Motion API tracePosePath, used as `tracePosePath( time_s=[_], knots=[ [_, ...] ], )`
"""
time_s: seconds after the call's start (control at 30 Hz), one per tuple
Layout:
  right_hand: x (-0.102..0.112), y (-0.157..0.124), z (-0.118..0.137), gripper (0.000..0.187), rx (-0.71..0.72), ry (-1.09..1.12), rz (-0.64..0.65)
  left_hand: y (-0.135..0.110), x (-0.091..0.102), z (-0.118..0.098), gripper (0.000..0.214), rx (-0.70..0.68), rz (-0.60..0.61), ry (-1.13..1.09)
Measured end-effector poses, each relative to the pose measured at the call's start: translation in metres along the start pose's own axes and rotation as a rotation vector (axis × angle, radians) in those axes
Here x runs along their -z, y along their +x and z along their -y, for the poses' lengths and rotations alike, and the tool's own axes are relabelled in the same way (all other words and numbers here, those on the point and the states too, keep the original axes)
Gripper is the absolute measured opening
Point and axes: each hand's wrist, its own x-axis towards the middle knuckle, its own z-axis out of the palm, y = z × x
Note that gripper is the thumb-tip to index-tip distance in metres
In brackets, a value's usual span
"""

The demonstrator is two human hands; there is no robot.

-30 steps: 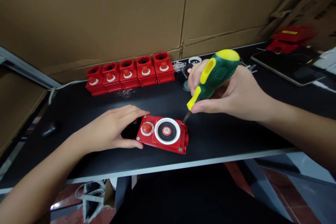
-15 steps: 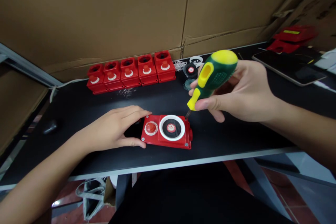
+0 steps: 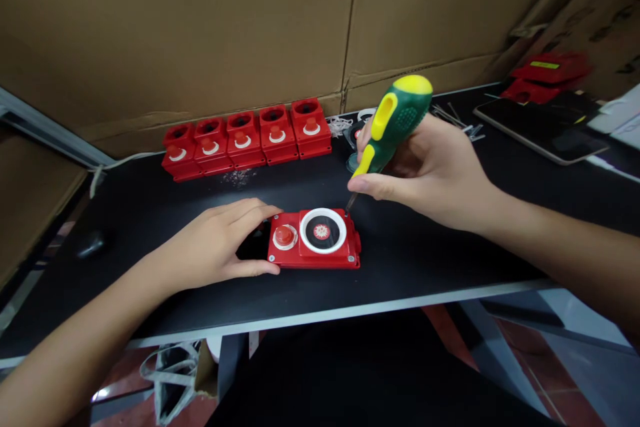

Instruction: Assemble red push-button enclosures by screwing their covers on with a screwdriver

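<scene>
A red alarm-like box (image 3: 314, 261) lies face up on the black table, with a red dome button (image 3: 285, 235) on its left and a white-ringed black disc (image 3: 323, 231) on its right. My left hand (image 3: 225, 237) grips its left end between thumb and fingers. In my right hand (image 3: 425, 170) is a green and yellow screwdriver (image 3: 400, 117), tilted, its handle wrapped by the fingers. The tip reaches the far right corner of the box, where a screw sits; the exact contact is too small to tell. Screws show at the other corners.
Several red housings (image 3: 245, 140) stand in a row at the back, white crumbs before them. White rings and a dark round part lie partly behind my right hand. A tablet (image 3: 540, 128) and red parts (image 3: 547, 77) are at the right, a dark mouse (image 3: 95, 243) at the left.
The screwdriver handle has tipped more upright and shifted left with my right hand, its tip still at the box's far right corner. The box has turned slightly; my left hand keeps its grip.
</scene>
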Motion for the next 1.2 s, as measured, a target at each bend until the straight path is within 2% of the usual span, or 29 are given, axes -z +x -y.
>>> tracePosePath(
  time_s=[0.13, 0.4, 0.57, 0.77, 0.87, 1.1, 1.17, 1.2],
  knots=[
    [-0.006, 0.000, 0.000, 0.049, 0.017, 0.011, -0.052, -0.001, 0.001, -0.009, 0.070, -0.008, -0.006, 0.016],
    [-0.004, -0.008, 0.013, 0.049, -0.133, -0.017, -0.074, 0.001, 0.000, -0.014, 0.072, -0.005, -0.017, 0.067],
    [0.001, -0.007, 0.011, 0.038, -0.122, 0.028, -0.052, 0.000, 0.001, -0.014, 0.069, 0.010, -0.009, 0.062],
    [0.002, -0.008, 0.017, 0.021, -0.167, 0.137, 0.092, 0.001, 0.003, -0.013, 0.066, 0.005, 0.007, 0.017],
    [0.004, -0.007, 0.018, 0.019, -0.178, 0.234, 0.183, 0.000, 0.004, -0.012, 0.063, 0.008, 0.022, -0.004],
    [0.025, 0.005, 0.005, 0.017, -0.169, 0.390, 0.633, -0.001, 0.003, -0.011, 0.063, -0.049, 0.026, -0.098],
    [0.026, 0.007, 0.003, 0.015, -0.121, 0.366, 0.626, -0.001, 0.002, -0.012, 0.062, -0.057, 0.011, -0.094],
    [0.025, 0.007, 0.003, 0.016, -0.089, 0.323, 0.572, -0.001, 0.001, -0.012, 0.061, -0.052, 0.009, -0.095]
  ],
)
